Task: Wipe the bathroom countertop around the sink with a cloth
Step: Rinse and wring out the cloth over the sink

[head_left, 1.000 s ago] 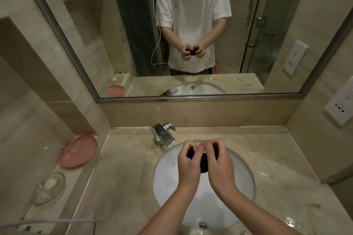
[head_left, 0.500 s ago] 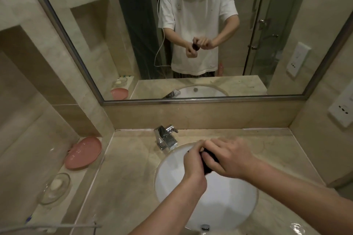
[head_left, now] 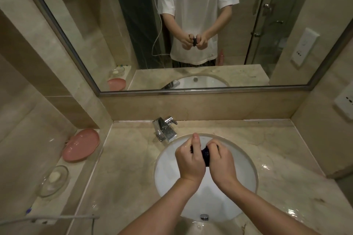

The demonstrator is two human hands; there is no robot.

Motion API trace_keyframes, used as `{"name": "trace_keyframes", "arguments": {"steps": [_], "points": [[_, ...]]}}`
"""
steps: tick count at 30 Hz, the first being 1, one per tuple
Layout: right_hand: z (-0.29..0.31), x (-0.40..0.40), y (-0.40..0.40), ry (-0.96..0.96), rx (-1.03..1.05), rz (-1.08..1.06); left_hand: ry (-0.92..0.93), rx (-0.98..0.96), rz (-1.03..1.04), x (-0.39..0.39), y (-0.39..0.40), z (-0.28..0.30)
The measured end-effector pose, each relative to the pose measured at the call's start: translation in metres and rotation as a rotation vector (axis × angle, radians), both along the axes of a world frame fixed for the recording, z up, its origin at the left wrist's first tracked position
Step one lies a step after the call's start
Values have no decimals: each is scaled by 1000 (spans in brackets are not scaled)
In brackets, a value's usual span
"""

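Wringing again, we have brought our right hand back from its crossed-over reach, so both fists now sit side by side over the round white basin. Our left hand and right each grip an end of the small dark twisted cloth, bunched tight and wet-looking between them. Wiping the glossy beige marble countertop has not begun, we judge.

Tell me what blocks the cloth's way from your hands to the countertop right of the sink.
Nothing visible does. The dark cloth is over the sink; the wet countertop to its right lies bare.
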State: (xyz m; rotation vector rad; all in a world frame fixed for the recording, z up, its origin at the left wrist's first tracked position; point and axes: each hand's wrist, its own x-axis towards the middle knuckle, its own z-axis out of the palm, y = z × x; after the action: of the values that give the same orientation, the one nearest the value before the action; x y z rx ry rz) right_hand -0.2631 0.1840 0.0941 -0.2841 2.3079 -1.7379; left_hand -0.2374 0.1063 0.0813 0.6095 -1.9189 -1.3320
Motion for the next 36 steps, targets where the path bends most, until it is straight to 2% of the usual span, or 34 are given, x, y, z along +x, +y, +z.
{"name": "trace_keyframes", "arguments": {"steps": [5,9,14,17,19,21,23,25,27,30,36], "points": [[-20,-3,-8,-324,15,-74,-63,-161,-71,-4,-12,-18],[-22,-3,-10,-477,33,-63,-119,-195,-125,-6,-17,-28],[-18,-8,-7,-498,35,-29,-181,-183,-160,-13,-19,-28],[-14,-11,-5,-406,68,12,-235,-171,-176,-14,-20,-20],[-12,-12,-1,-232,112,66,-327,-82,-178,-16,-22,-10],[-10,-15,6,-49,147,128,-434,154,-163,-16,-24,2],[-9,-18,15,50,114,206,-465,413,-187,-10,-30,12],[-11,-23,22,-1,-7,238,-446,575,-258,4,-36,14],[-12,-27,25,-177,-144,284,-368,679,-278,21,-41,9],[-13,-25,26,-398,-298,405,-248,686,-186,49,-44,-2],[-20,4,7,-336,-188,630,-162,628,-34,106,-44,-5]]}}
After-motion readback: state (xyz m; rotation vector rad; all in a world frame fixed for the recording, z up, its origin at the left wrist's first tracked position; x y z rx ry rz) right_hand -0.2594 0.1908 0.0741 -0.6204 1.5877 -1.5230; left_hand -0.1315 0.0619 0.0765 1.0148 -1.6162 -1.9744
